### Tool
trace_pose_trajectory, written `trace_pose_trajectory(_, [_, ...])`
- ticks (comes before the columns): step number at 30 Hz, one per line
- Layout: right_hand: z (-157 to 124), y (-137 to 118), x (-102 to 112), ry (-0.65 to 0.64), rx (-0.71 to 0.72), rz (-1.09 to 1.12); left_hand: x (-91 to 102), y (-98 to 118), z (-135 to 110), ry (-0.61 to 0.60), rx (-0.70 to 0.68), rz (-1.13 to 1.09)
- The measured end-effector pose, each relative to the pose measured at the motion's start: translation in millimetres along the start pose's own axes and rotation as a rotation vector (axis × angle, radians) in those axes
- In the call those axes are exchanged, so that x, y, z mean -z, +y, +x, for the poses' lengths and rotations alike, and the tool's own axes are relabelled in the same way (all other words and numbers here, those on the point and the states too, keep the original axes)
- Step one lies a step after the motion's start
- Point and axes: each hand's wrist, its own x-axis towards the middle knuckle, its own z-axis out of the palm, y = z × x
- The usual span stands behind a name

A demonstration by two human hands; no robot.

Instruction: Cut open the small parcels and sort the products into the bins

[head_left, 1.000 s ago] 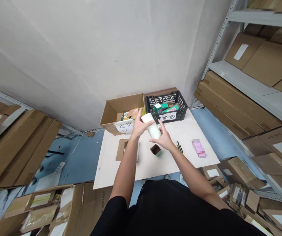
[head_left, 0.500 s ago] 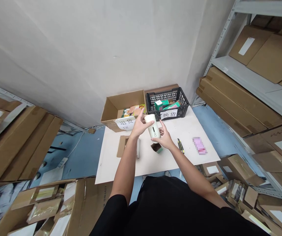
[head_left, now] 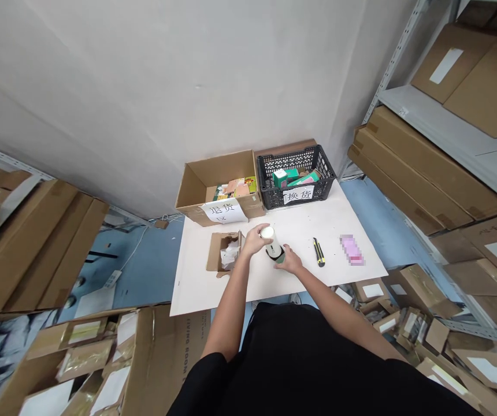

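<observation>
White cylinder point(head_left: 274, 247), near frame centre, lower end apparently inside small green box point(head_left: 279, 260) | left hand point(head_left: 255, 240): fingers grasping cylinder's upper end | right hand point(head_left: 291, 262): fingers clasping box | utility knife point(head_left: 318, 252) right of centre, on white table point(head_left: 196, 292)

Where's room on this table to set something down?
Free table: between crate and cutter; front-left corner, below opened box. Crowded: the back, with carton and crate; the middle, with left hand on cylinder, right hand on green box.
</observation>
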Motion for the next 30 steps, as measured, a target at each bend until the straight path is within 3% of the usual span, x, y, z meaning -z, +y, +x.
trace_pose_trajectory(3, [0.3, 6.5, -19.8, 0.092, 0.001, -0.081, -14.4, -27.8, -9.4, -0.005, 0.021, 0.065])
trace_pose_trajectory(9, [12.9, 20.4, -27.0, 0.122, 0.042, 0.002, -37.0, -59.2, -20.0, -0.025, -0.086, 0.188])
trace_pose_trajectory(12, [13.8, 32.2, -33.8, 0.149, -0.045, 0.085, -33.8, -75.9, -23.0, -0.067, -0.089, 0.219])
trace_pose_trajectory(16, [10.2, 44.5, -50.6, 0.158, -0.11, 0.218, -19.3, -104.5, -24.9, -0.03, 0.058, 0.135])
trace_pose_trajectory(22, [22.5, 27.8, -77.7, 0.322, 0.014, 0.522, -21.2, -130.7, -5.8, -0.069, 0.198, 0.051])
trace_pose_trajectory(26, [37.5, 20.0, -86.8, 0.474, 0.031, 0.559, -35.5, -141.2, 7.7, -0.086, 0.175, -0.016])
trace_pose_trajectory(30, [47.3, 22.2, -89.7, 0.514, 0.091, 0.569, -42.1, -157.2, 10.2, -0.063, 0.154, -0.076])
